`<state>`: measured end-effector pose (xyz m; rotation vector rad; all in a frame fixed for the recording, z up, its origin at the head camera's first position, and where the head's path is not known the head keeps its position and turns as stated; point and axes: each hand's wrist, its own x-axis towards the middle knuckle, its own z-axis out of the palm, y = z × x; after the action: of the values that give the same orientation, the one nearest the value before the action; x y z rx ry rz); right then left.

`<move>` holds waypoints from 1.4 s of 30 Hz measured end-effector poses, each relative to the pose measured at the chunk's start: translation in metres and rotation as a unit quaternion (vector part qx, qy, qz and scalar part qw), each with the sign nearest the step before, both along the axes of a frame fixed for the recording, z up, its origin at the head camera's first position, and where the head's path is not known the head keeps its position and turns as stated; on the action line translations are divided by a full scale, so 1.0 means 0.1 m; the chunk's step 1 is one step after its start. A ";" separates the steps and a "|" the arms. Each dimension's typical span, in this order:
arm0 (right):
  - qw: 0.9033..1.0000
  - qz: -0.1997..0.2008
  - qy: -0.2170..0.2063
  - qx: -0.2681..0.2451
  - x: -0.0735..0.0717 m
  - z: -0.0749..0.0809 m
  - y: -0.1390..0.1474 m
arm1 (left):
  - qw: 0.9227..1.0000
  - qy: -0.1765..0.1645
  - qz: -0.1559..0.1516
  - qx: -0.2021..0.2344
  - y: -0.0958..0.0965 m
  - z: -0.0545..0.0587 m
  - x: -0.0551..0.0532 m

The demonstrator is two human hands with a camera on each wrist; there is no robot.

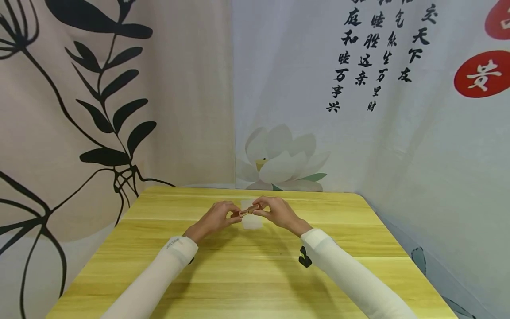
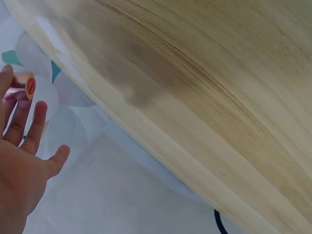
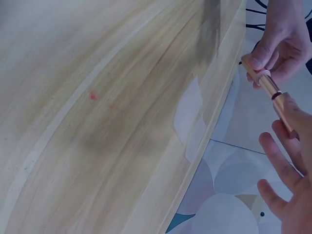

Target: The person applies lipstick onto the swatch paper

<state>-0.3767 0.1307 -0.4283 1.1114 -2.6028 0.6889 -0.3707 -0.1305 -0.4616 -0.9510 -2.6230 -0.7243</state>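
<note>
Above the far part of the table, a rose-gold lipstick (image 1: pixel 245 212) slants between both hands. My left hand (image 1: pixel 216 218) pinches its base end, and a round red-orange label (image 2: pixel 30 87) shows there in the left wrist view. My right hand (image 1: pixel 280 214) pinches the cap (image 3: pixel 282 113) at the other end with thumb and finger, its remaining fingers spread. Between the two grips, the right wrist view shows a shiny gold inner tube (image 3: pixel 268 84) and a dark reddish band at the cap's mouth. How far the cap covers the lipstick cannot be told.
White paper-like pieces (image 1: pixel 253 223) lie near the far edge of the wooden table (image 1: pixel 247 274), under the hands. A small red mark (image 3: pixel 92 96) shows on the wood. Behind the table hangs a printed cloth (image 1: pixel 191 110) with leaves, a lotus and writing.
</note>
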 end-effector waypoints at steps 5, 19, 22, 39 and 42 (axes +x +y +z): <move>1.000 0.005 0.008 -0.009 -0.01 -0.02 0.06 | 1.000 -0.003 0.000 -0.001 -0.04 -0.03 0.02; 0.998 -0.055 -0.003 -0.020 -0.07 -0.05 0.34 | 1.000 -0.005 0.005 0.013 -0.13 -0.10 0.04; 0.997 -0.074 -0.006 -0.023 -0.09 -0.04 0.42 | 1.000 -0.003 0.003 0.013 -0.14 -0.09 0.04; 0.992 -0.123 -0.015 -0.024 -0.22 -0.21 1.11 | 1.000 -0.011 0.012 0.005 -0.27 -0.10 0.07; 0.991 -0.134 -0.022 -0.018 -0.22 -0.26 1.26 | 1.000 -0.007 0.014 0.006 -0.27 -0.12 0.07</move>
<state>-0.3989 0.2572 -0.4544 0.7238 -2.6950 0.7002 -0.3642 -0.1570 -0.4735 -0.9067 -2.6350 -0.7408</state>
